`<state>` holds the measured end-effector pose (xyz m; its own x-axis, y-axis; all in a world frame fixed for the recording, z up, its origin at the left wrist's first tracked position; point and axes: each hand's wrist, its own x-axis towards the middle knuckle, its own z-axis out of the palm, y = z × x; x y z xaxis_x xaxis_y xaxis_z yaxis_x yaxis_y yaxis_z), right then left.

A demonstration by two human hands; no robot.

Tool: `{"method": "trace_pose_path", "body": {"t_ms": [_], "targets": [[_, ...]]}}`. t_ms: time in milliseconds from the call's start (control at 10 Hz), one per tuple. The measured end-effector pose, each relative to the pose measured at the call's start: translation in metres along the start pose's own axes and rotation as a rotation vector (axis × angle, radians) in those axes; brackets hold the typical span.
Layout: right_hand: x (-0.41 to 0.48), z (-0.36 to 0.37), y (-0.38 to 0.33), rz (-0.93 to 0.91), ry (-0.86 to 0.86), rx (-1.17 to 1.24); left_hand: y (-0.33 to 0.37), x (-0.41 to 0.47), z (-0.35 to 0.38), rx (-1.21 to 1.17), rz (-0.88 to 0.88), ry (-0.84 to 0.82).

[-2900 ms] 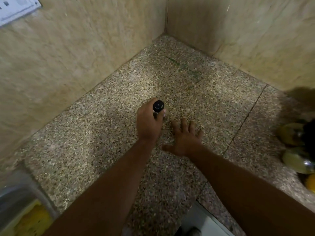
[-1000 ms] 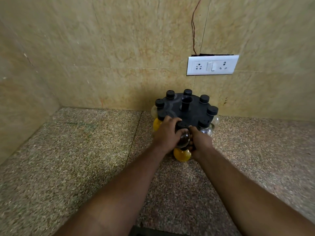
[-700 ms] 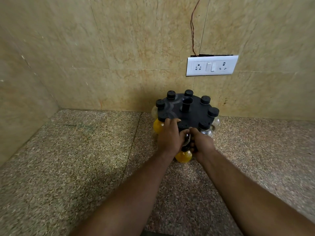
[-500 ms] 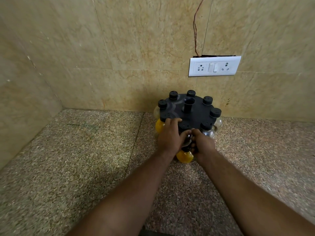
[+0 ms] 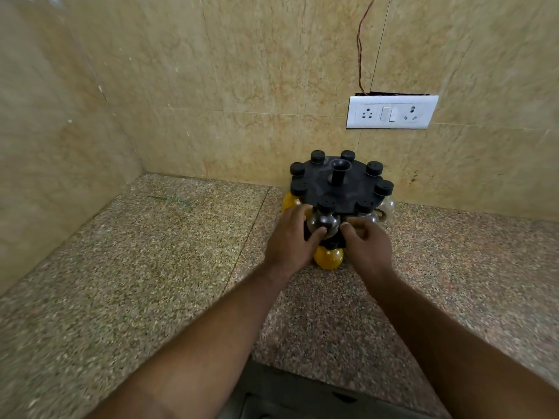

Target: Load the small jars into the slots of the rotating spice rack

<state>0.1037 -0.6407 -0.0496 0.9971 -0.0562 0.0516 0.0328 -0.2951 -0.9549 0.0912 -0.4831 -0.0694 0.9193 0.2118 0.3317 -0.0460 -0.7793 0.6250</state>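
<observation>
A black round spice rack (image 5: 348, 189) stands on the counter against the back wall, with black-capped jars hanging in the slots around its rim. A dark round jar (image 5: 328, 220) hangs in the front slot. My left hand (image 5: 289, 241) grips it, fingers on its left side and thumb on its front. My right hand (image 5: 367, 244) is just right of that jar, fingers loosely curled and holding nothing. Below, a yellow-filled jar (image 5: 328, 258) shows between my wrists. Another yellow jar (image 5: 289, 201) hangs at the rack's left, and clear jars (image 5: 387, 205) hang at its right.
The speckled granite counter (image 5: 151, 267) runs into a corner at the left, with tan tiled walls behind and beside it. A white socket plate (image 5: 391, 112) with a thin wire above it sits on the back wall, above and right of the rack. The counter's front edge is at the bottom.
My left hand carried the jar from the left corner to the rack. Both hands held it at the front slot; over the last half second my right hand has eased away from it.
</observation>
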Motion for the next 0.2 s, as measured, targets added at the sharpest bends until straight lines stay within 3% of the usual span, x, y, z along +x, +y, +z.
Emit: {"method": "trace_pose_path", "body": {"t_ms": [200], "targets": [[-0.027, -0.017, -0.013, -0.322, 0.008, -0.315, 0.016, -0.028, -0.029, 0.047, 0.081, 0.045]]}}
